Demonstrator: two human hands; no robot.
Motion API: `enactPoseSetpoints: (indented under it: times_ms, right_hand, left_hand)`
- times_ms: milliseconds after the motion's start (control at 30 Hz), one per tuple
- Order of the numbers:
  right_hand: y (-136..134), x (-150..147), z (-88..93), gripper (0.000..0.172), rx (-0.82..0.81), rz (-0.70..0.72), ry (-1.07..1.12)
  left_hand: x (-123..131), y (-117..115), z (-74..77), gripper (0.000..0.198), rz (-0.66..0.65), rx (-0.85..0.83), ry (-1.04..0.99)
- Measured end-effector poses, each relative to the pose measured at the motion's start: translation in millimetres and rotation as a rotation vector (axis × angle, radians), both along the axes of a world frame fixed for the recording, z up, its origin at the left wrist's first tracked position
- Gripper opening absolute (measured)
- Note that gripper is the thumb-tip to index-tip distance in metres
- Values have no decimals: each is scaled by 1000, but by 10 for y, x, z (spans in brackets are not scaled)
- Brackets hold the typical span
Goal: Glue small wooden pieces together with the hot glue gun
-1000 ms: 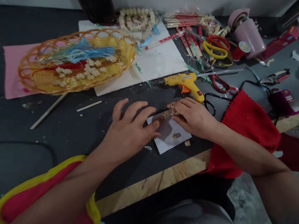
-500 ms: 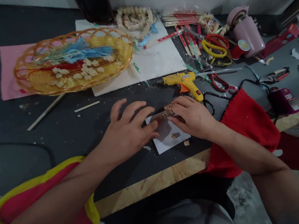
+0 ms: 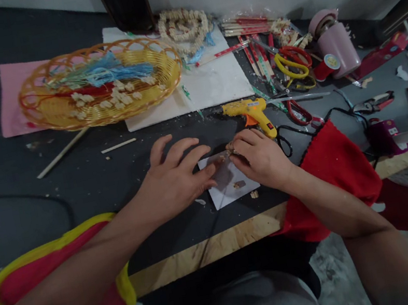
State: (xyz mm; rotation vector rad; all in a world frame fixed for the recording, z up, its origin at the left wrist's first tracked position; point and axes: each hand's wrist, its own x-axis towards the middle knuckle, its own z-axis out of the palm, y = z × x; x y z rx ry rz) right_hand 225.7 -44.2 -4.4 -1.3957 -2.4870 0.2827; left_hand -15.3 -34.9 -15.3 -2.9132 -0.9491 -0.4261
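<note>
Over the left edge of a small white card (image 3: 224, 197), my left hand (image 3: 180, 175) is open, its fingers spread and apart from the other hand. My right hand (image 3: 262, 158) is closed in a pinch above the card's upper right, on a small tan wooden piece (image 3: 230, 152) that its fingers partly hide. Another small wooden piece (image 3: 238, 185) lies on the card. One more light piece (image 3: 254, 194) rests on the dark table just beyond the card's lower right corner. A yellow glue gun (image 3: 256, 112) lies just behind my right hand.
A yellow wicker basket (image 3: 63, 116) with blue tassels and pale pieces stands at the back left. Scissors (image 3: 291, 64), wrapped chopsticks (image 3: 245, 27) and a pink bottle (image 3: 341, 49) crowd the back right. Red cloth (image 3: 338, 176) lies beneath my right forearm, over the table's front edge.
My right hand has shifted very slightly left, and the small piece at its fingertips has turned a little. My left hand stays spread in the same place.
</note>
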Motion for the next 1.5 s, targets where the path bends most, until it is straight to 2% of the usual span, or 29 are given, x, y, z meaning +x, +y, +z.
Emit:
enactPoseSetpoints:
  times_ms: [133,267,367,500,667,800,933,1067,1133,1267,1400,1500]
  right_hand:
    - [-16,110,90,18,92,-64,107]
    - [4,344,277,11,170,-218,162]
    - [68,531,332,10,168,-338,121]
    - [179,668,246,24,5,-442,68]
    - [279,614,193,32,-201,-550,51]
    - [331,549,193,31,-220,-572,91]
    - [356,561,114,23,-213,-582,159]
    - [343,628,56,28,-195,-600,404]
    - [328,656,72,31,-274,-583,584]
    - [259,671,171,24,-573,-523,828]
    - [99,677,292,27,-756,-487,930]
    - [-26,707,350,29,-866,-377,953]
  left_hand:
    - [4,-7,43,21,9,-64,8]
    - [-2,-1,45,21,3,-70,-25]
    - [-9,7,19,24,-2,-42,-35]
    - [-14,18,-5,28,-23,21,-26]
    - [-16,26,-5,27,-38,42,-11]
    - [-19,28,1,28,-26,59,19]
    - [-29,38,0,31,-41,29,40]
    - [-29,35,-8,31,-44,37,12]
    - [-23,27,1,31,-18,8,19]
    - [-20,25,20,32,-9,-14,44]
    - [-27,40,7,32,-18,7,29]
    - [-25,41,-1,30,-11,6,22]
